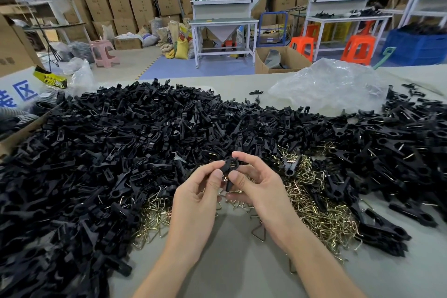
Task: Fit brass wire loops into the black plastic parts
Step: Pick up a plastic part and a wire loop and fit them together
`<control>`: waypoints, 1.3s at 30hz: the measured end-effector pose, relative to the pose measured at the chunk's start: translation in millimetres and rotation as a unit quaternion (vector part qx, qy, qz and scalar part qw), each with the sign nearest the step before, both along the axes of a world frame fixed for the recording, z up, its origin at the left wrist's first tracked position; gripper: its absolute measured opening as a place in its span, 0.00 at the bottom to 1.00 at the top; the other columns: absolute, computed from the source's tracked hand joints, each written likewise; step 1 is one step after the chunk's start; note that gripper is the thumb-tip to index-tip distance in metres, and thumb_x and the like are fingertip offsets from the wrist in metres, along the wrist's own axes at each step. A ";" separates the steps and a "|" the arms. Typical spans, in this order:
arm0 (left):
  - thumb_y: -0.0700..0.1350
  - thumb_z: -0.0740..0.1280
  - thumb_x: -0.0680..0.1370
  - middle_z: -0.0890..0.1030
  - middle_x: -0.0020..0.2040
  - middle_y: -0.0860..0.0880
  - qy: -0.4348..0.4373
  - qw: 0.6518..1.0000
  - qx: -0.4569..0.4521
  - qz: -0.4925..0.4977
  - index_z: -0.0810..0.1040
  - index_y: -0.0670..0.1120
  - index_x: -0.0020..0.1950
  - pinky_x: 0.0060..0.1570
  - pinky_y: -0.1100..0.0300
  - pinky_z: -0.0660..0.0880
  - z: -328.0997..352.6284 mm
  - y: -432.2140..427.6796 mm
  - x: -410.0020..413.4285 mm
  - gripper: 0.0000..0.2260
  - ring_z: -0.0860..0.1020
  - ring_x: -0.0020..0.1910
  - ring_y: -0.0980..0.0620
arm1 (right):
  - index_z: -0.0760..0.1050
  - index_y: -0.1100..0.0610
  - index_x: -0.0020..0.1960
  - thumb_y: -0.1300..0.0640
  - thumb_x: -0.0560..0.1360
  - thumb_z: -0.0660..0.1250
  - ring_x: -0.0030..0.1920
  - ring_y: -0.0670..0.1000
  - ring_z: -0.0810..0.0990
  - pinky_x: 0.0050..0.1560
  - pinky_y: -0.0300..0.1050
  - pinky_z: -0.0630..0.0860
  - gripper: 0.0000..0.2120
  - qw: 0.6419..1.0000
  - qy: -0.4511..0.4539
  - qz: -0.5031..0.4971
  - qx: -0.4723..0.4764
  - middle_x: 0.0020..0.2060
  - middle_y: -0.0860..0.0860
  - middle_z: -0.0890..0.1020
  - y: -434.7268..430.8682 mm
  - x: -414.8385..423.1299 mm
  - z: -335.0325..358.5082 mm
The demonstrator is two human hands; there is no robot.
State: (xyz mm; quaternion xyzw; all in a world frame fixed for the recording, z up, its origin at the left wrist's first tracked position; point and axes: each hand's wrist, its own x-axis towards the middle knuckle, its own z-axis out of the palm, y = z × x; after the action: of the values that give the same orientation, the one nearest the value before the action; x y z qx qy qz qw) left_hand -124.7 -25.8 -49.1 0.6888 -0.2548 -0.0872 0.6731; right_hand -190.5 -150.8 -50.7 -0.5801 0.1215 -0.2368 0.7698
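Head cam looks down on a grey table [229,261] buried in stuff. Container-wise: a cardboard box [17,135] at the left edge holds ribbed grey and black pieces, too cropped to tell what. Another open carton [263,65] on the floor past the table has something grey in it. A blue crate [416,48] far right is heaped with dark parts. A crumpled clear bag [331,84] sits on the table.

A heap of black parts [121,140] covers most of the surface, with the brass wire loops [314,203] piled loose in front, nearest the person.

One black plastic part [229,172] is held up above the loops, between both hands. It's long axis runs near-vertical in frame, ring end up and away, narrow end toward the person. The left hand [196,198] and right hand [261,191] each pinch it with thumb and fingertips, other fingers loosely curled. Can't tell if a loop is in it.
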 end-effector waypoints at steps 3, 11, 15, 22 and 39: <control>0.50 0.65 0.81 0.85 0.42 0.48 0.003 1.000 0.007 -0.005 0.82 0.65 0.55 0.36 0.57 0.74 0.8 0.6 -0.8 0.10 0.75 0.35 0.51 | 0.79 0.51 0.64 0.63 0.77 0.71 0.42 0.48 0.84 0.47 0.45 0.84 0.17 1.000 0.000 0.000 -0.003 0.41 0.46 0.84 0.1 -0.1 0.6; 0.44 0.64 0.83 0.82 0.51 0.55 -0.046 0.999 0.015 -0.008 0.83 0.60 0.54 0.37 0.66 0.74 3.0 3.3 2.6 0.12 0.79 0.39 0.59 | 0.83 0.50 0.56 0.55 0.70 0.75 0.41 0.51 0.84 0.45 0.44 0.83 0.14 1.000 -0.008 0.009 -0.002 0.48 0.56 0.85 0.0 -0.8 0.7; 0.50 0.59 0.83 0.79 0.54 0.60 -0.128 0.984 0.120 0.030 0.74 0.59 0.64 0.47 0.66 0.72 -3.6 5.6 7.8 0.11 0.77 0.47 0.62 | 0.79 0.57 0.54 0.55 0.67 0.76 0.41 0.53 0.85 0.42 0.43 0.83 0.17 0.999 -0.018 -0.036 0.017 0.44 0.57 0.84 -1.6 2.5 0.6; 0.56 0.63 0.80 0.77 0.56 0.52 -0.404 0.816 0.414 0.023 0.79 0.51 0.64 0.55 0.52 0.71 -14.6 9.4 11.0 0.16 0.76 0.54 0.48 | 0.74 0.60 0.55 0.55 0.69 0.74 0.41 0.52 0.86 0.39 0.42 0.83 0.18 0.988 -0.042 -0.126 0.079 0.48 0.60 0.81 -11.3 2.2 3.0; 0.55 0.64 0.81 0.76 0.57 0.55 -0.409 0.822 0.396 0.002 0.79 0.54 0.58 0.56 0.53 0.68 -19.4 4.4 13.0 0.10 0.73 0.58 0.49 | 0.75 0.59 0.55 0.52 0.67 0.74 0.41 0.52 0.86 0.37 0.42 0.82 0.20 0.986 -0.039 -0.129 0.097 0.46 0.57 0.82 -12.4 3.5 1.8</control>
State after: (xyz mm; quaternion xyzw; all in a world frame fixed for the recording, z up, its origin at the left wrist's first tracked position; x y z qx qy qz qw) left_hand -111.6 -21.5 -68.6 0.8692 -0.4484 0.1103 0.1766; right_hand -187.0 -163.3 -48.9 -0.4725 0.1879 -0.3438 0.7895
